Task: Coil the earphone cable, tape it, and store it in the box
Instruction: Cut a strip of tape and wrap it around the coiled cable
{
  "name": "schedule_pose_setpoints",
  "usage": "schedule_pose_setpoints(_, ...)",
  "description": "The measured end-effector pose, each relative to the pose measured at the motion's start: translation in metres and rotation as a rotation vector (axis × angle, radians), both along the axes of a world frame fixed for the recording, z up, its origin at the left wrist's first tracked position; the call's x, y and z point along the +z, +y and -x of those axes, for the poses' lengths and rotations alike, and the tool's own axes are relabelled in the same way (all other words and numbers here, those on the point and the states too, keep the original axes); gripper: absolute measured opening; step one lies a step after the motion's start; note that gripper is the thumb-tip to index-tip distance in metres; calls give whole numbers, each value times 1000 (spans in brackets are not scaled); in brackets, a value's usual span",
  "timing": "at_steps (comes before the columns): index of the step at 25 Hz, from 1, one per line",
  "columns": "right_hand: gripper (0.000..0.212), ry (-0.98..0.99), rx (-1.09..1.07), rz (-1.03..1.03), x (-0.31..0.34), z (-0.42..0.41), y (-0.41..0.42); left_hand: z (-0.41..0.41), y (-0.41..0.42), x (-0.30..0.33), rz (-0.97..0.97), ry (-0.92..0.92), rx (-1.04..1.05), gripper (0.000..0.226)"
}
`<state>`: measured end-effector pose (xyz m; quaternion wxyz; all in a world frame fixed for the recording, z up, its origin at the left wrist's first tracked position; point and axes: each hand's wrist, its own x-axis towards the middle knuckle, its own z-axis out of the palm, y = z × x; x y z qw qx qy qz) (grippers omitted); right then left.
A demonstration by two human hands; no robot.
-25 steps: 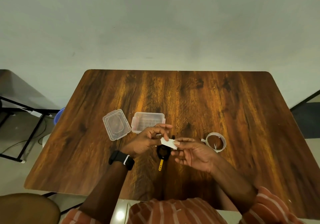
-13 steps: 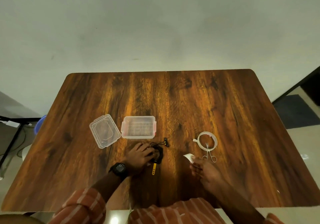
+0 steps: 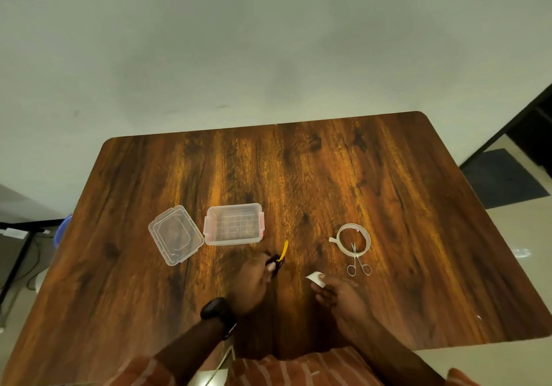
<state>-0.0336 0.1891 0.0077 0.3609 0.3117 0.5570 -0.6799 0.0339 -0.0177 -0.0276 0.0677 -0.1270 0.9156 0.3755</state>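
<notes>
My left hand grips the coiled black earphone cable near the table's front middle; a yellow strip sticks up from the coil toward the box. My right hand pinches a small white piece of tape at its fingertips, about a hand's width right of the coil. The clear plastic box stands open behind my left hand. Its clear lid lies flat to the left of it.
A roll of clear tape lies on the wooden table to the right, with small scissors overlapping its near edge. A black table frame and a blue object stand off the table's left edge.
My hands have parted: the left one took the coil toward the box and turned it so the yellow strip points up. The right one drew away to the right with the tape piece.
</notes>
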Motion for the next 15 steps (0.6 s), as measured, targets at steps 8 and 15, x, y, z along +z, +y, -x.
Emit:
schedule_pose_setpoints(8, 15, 133, -3, 53, 42, -4, -53, 15, 33, 57, -153, 191, 391, 26)
schedule_pose_setpoints(15, 25, -33, 7, 229, 64, 3, -66, 7, 35, 61, 398, 308, 208, 29)
